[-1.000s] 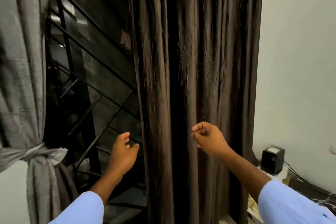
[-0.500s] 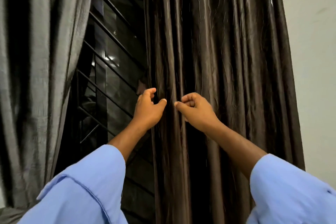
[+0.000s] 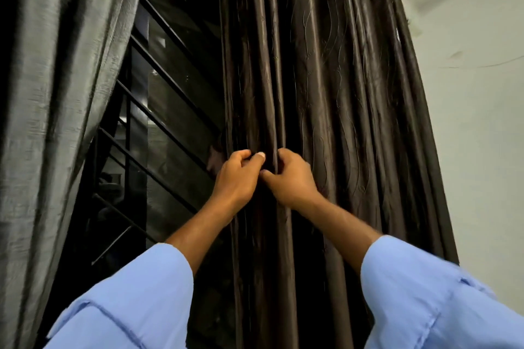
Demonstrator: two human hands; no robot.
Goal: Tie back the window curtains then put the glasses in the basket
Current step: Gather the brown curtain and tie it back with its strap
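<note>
A dark brown curtain (image 3: 334, 88) hangs in long folds right of the window, reaching up past the frame's top. My left hand (image 3: 236, 178) pinches a fold near the curtain's left edge, thumb and fingers closed on the cloth. Close beside it, my right hand (image 3: 292, 178) grips the neighbouring fold, and the two hands nearly touch. A grey curtain (image 3: 56, 93) hangs on the left side of the window; its lower part is out of frame. No glasses or basket are in view.
Between the curtains is a dark window (image 3: 170, 110) with black metal bars. A pale wall (image 3: 476, 93) runs along the right, with a thin wire across it. Light blue sleeves cover both forearms.
The view has tilted upward. Both hands have risen and come together on the brown curtain, going from apart and empty to closed on its folds.
</note>
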